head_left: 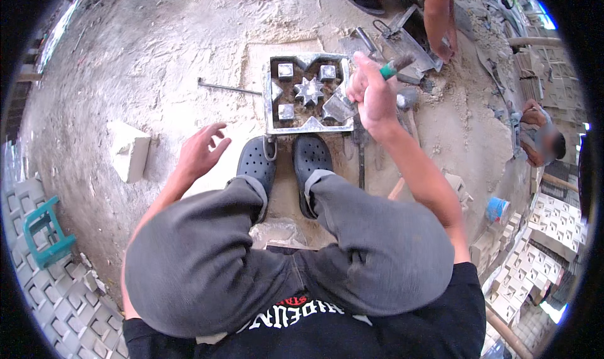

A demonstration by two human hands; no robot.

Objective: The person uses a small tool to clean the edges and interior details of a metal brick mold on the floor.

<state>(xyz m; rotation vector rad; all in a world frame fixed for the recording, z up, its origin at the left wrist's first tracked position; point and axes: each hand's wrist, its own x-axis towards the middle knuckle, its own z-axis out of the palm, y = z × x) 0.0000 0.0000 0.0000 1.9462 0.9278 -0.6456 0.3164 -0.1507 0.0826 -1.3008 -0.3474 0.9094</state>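
A square metal mould (272,117) lies on the sandy ground just beyond my shoes, with a star shape in its middle and small square blocks at its corners. My right hand (375,101) is closed around the handle of a trowel (340,108), which has a green band. The trowel's blade hangs over or rests on the mould's right side; I cannot tell which. To the left of the mould, my left hand (204,150) is held out over the ground with fingers apart and nothing in it.
A thin metal rod (229,89) reaches the mould's left side. Further left are a pale block (131,154) and a teal stool (47,233). Another person's hand (445,43) is near a metal plate at upper right. A small bucket (497,209) and stacked blocks (557,220) stand right.
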